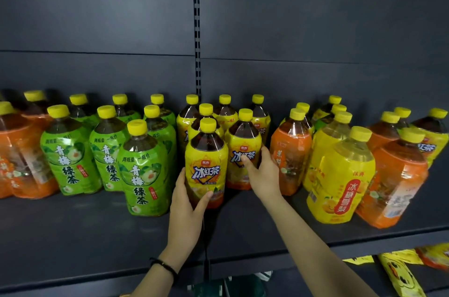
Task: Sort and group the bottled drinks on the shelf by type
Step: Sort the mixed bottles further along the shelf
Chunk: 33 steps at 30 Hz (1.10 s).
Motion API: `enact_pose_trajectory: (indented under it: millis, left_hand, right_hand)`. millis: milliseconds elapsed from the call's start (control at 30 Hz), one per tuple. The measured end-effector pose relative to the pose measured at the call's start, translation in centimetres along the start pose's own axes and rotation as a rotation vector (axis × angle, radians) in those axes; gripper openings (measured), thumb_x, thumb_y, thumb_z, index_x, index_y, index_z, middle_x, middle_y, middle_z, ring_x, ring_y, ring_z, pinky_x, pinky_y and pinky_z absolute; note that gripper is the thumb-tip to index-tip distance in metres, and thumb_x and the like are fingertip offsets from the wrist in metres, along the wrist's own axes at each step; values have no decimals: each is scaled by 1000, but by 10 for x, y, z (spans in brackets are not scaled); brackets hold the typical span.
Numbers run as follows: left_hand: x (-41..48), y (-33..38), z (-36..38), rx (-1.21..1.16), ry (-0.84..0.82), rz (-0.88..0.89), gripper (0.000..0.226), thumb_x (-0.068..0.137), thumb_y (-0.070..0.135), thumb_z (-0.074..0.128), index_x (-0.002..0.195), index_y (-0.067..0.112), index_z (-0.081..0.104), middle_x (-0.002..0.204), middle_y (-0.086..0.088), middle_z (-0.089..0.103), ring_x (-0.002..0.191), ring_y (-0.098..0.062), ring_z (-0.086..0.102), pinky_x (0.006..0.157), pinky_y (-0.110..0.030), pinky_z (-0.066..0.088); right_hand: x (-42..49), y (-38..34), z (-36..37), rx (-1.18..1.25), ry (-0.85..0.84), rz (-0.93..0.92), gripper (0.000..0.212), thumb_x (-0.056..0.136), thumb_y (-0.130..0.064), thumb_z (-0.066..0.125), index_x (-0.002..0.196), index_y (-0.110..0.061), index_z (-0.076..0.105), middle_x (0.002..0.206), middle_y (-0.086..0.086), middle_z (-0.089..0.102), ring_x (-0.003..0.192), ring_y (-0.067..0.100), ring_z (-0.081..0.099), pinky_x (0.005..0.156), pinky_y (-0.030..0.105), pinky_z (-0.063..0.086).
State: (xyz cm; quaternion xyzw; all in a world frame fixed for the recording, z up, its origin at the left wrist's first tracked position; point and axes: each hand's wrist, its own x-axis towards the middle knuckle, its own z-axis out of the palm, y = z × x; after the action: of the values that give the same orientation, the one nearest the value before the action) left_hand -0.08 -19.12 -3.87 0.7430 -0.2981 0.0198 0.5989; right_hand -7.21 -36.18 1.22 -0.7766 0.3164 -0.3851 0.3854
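A dark shelf (73, 231) carries bottled drinks with yellow caps. Green-label bottles (143, 175) stand in a group left of centre. Yellow iced-tea bottles stand in the middle. My left hand (187, 204) grips the front iced-tea bottle (206, 163) low on its left side. My right hand (262, 175) holds the iced-tea bottle behind it (243, 151), thumb across the label. Orange-label bottles (21, 151) stand at the far left. On the right, orange bottles (289, 151), pale yellow pear-drink bottles (340, 175) and other kinds stand mixed.
The shelf's front strip before the bottles is bare. A slotted upright (196, 29) runs down the dark back panel. Yellow and orange packets (401, 272) lie on a lower shelf at the bottom right.
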Motion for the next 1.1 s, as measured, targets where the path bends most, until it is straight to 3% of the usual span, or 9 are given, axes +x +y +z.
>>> enact_pose_trajectory:
  millis: [167,333,467,567,700,800,900,1000,1100]
  left_hand:
    - [-2,-3,-3,86,39,19,78,83,38,66,148,29,25,144,9,44,132,-8,41,105,-37,42]
    - [-8,-6,-14,110,113,-16,64,88,31,62,144,26,32,140,-1,50,125,-17,50,99,-46,47]
    - [-9,-3,-19,108,133,-17,53,90,22,61,139,19,41,128,-5,59,115,-17,58,92,-44,52]
    - [-11,2,-27,141,187,9,35,89,22,63,123,17,58,104,4,68,97,-13,66,79,-34,56]
    - [-14,11,-55,225,433,111,15,87,20,65,100,15,68,83,1,71,70,-16,67,64,-36,54]
    - [-9,12,-77,223,566,2,45,81,26,72,120,14,54,109,-5,54,90,-22,56,70,-37,45]
    - [5,2,-96,246,454,-23,89,71,29,81,143,8,31,137,-18,36,124,-31,38,94,-37,36]
    - [16,-7,-108,179,206,-73,96,73,40,74,149,10,22,149,-13,34,136,-27,32,109,-40,30]
    - [18,-11,-114,133,119,-112,95,69,56,65,146,13,30,147,-9,41,134,-26,39,107,-46,38]
  right_hand:
    - [19,-1,1,104,-118,48,51,92,-34,58,139,-23,41,136,0,53,129,22,46,106,39,40]
    - [22,-5,5,146,-214,60,52,94,-34,55,142,-26,36,142,0,46,132,25,40,99,31,36]
    - [15,-12,17,174,-211,44,50,94,-33,56,140,-28,38,134,-1,55,126,21,48,99,32,42]
    - [11,-15,15,213,-231,82,55,94,-35,56,144,-30,34,137,-4,50,122,10,42,100,32,39]
    - [-17,-11,8,216,17,59,48,86,-40,64,130,-29,49,132,-4,49,122,13,48,101,36,45]
    - [-39,-19,11,297,-102,-15,43,82,-41,69,121,-33,51,124,-10,54,111,5,54,95,30,48]
    - [-49,-27,22,409,-268,-12,62,79,-43,72,134,-32,45,127,-11,58,114,3,56,96,30,50]
    - [-52,-33,29,383,-221,-20,60,81,-38,72,133,-33,44,127,-10,58,114,2,55,96,30,50]
    - [-57,-40,34,366,-226,-19,53,82,-35,72,128,-36,45,123,-12,58,111,-2,55,94,26,50]
